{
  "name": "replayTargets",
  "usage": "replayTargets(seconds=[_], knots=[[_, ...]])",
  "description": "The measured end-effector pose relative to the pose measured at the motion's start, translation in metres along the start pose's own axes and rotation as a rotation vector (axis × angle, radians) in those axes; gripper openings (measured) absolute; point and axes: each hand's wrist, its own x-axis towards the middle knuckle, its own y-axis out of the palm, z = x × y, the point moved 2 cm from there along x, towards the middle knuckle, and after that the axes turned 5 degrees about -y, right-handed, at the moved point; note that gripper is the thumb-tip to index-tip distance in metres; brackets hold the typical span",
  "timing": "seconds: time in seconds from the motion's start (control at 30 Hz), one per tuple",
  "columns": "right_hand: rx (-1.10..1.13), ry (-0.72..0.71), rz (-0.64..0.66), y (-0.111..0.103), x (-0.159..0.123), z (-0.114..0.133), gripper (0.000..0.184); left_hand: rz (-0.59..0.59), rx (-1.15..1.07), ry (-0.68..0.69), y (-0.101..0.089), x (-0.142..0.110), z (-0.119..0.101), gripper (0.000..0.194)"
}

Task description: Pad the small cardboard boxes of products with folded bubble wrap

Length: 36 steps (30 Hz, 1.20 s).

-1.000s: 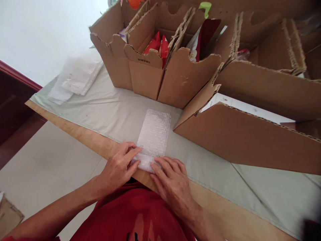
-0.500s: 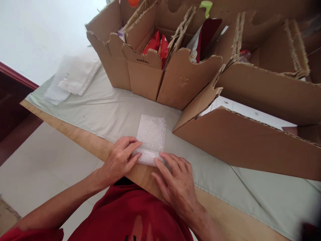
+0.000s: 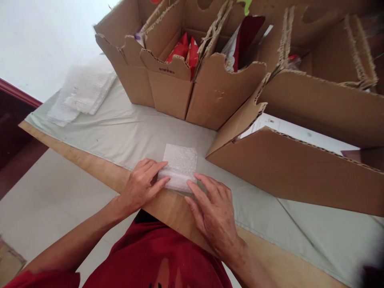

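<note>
A white bubble-wrap sheet [image 3: 181, 162] lies on the pale cloth near the table's front edge, its near end rolled up into a thick fold. My left hand [image 3: 143, 185] presses on the left end of the roll with fingers curled over it. The fingertips of my right hand [image 3: 213, 210] press on the roll's right end. Only a short flat stretch of the sheet still shows beyond the roll.
Several open cardboard boxes [image 3: 171, 76] with red packets [image 3: 183, 50] stand behind the sheet. A large flat cardboard box [image 3: 300, 168] lies to the right. A stack of white sheets [image 3: 81, 92] sits at the far left on the grey-green cloth [image 3: 126, 132]. The wooden table edge [image 3: 90, 160] runs diagonally.
Both hands have rolled the bubble wrap away from me. The flat part has grown shorter and the roll thicker. The view has shifted slightly.
</note>
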Motion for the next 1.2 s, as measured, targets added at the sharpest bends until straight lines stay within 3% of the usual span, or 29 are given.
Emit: replayTargets(seconds=[0.1,0.2,0.33,0.43,0.53,0.6,0.7,0.8,0.83,0.9,1.0,1.1,1.2], knots=[[-0.073,-0.064,0.108,0.011,0.008,0.000,0.027,-0.052,0.086,-0.028,0.003,0.014,0.004,0.028],[-0.057,-0.095,0.155,0.020,0.023,-0.011,0.028,-0.078,-0.022,-0.207,-0.007,0.008,0.000,0.030],[0.163,0.054,0.052,0.016,0.034,-0.023,0.023,-0.114,-0.466,-0.594,-0.016,-0.022,-0.014,0.039],[0.357,0.225,0.013,0.009,0.028,-0.014,0.025,-0.065,-0.889,-0.716,-0.003,-0.033,-0.030,0.045],[0.457,0.254,0.014,0.002,0.012,0.002,0.024,0.041,-1.106,-0.721,0.013,-0.029,-0.044,0.039],[0.389,0.225,-0.015,-0.005,0.001,0.005,0.024,0.077,-1.133,-0.715,0.017,-0.022,-0.049,0.033],[0.332,0.261,-0.038,-0.022,-0.012,-0.004,0.040,0.169,-1.028,-0.638,0.010,-0.014,-0.056,0.030],[0.461,0.322,0.064,-0.040,-0.016,-0.011,0.071,0.297,-0.808,-0.435,0.002,-0.010,-0.069,0.033],[0.504,0.329,0.103,-0.045,-0.016,-0.010,0.073,0.314,-0.742,-0.359,0.001,-0.010,-0.074,0.034],[0.572,0.320,0.142,-0.054,-0.014,-0.006,0.052,0.315,-0.642,-0.250,0.003,-0.011,-0.081,0.033],[0.594,0.303,0.139,-0.068,-0.012,0.000,0.007,0.301,-0.585,-0.246,0.012,-0.017,-0.084,0.035],[0.492,0.281,0.117,-0.102,-0.017,-0.006,0.006,0.431,-0.769,-0.296,0.020,-0.021,-0.077,0.054],[0.206,0.364,-0.078,-0.164,-0.028,-0.033,0.027,0.534,-0.917,-0.275,0.025,-0.015,-0.067,0.063]])
